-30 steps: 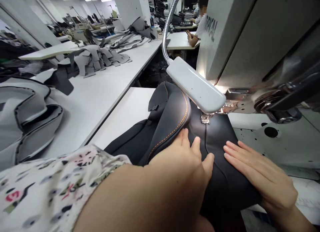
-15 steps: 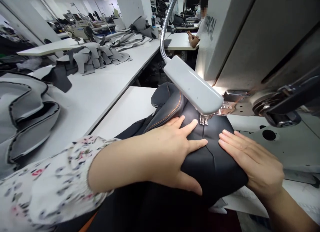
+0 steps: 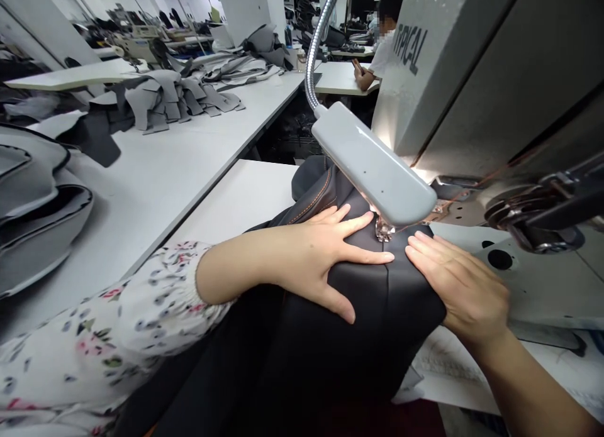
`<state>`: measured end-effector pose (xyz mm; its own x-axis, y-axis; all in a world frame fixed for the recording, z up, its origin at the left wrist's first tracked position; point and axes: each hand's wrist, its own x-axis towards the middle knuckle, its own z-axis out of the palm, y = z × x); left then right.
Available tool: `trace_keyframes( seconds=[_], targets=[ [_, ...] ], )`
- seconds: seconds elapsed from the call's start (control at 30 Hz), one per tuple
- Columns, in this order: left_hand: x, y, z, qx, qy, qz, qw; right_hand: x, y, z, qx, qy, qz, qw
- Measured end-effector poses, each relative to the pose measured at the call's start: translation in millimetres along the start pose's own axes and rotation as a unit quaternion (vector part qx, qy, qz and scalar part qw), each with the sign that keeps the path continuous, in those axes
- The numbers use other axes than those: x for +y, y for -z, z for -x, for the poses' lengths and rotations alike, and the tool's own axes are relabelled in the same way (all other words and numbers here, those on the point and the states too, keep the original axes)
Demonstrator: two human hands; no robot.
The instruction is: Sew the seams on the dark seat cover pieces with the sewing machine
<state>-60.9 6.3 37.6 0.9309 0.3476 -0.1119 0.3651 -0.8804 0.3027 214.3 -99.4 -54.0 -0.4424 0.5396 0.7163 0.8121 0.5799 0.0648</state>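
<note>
A black leather-like cover (image 3: 358,292) with a seam lies under the presser foot (image 3: 384,229) of a sewing machine (image 3: 438,66). My left hand (image 3: 330,251) lies on the cover left of the seam, fingers spread, its index fingertip at the seam just in front of the foot. My right hand (image 3: 460,283) rests flat along the cover's right edge, fingers together and stretched out. Orange stitching (image 3: 314,201) runs along a folded part of the cover beyond my left hand. A grey lamp (image 3: 375,166) hangs over the foot and hides part of the needle area.
On the long white table (image 3: 189,148) at the left lie grey cut pieces (image 3: 165,97) and bulky grey parts with black edging (image 3: 42,217). A flexible metal lamp neck (image 3: 311,60) rises behind the cover. Another person (image 3: 384,53) sits at a farther table.
Both hands and the cover have shifted slightly toward me and the seam now runs straighter below the foot. My right hand has moved a little left. The view has shifted slightly.
</note>
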Motion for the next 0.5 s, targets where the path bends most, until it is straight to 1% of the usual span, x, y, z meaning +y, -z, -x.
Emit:
trace_keyframes(
  seconds=[0.17, 0.27, 0.37, 0.43, 0.5],
  targets=[
    [-8.6, 1.2, -7.5, -0.011, -0.018, -0.001, 1.0, 5.3, -9.5, -0.9, 0.029, 0.0, 0.023, 0.999],
    [-13.7, -0.1, -11.0, -0.003, -0.04, 0.003, 0.999, 8.4, -18.0, -0.3, 0.046, -0.018, 0.021, 0.999],
    [-20.6, 2.5, -16.8, 0.002, -0.053, -0.004, 0.999, 13.0, -29.3, -1.1, 0.069, -0.049, 0.018, 0.996],
    [-24.3, 7.9, -21.5, 0.003, -0.064, -0.021, 0.998, 14.9, -37.3, -1.6, 0.088, -0.084, 0.004, 0.993],
    [-23.0, 12.3, -22.9, 0.01, -0.075, -0.05, 0.996, 11.4, -43.7, -0.1, 0.103, -0.123, -0.017, 0.987]
  ],
)
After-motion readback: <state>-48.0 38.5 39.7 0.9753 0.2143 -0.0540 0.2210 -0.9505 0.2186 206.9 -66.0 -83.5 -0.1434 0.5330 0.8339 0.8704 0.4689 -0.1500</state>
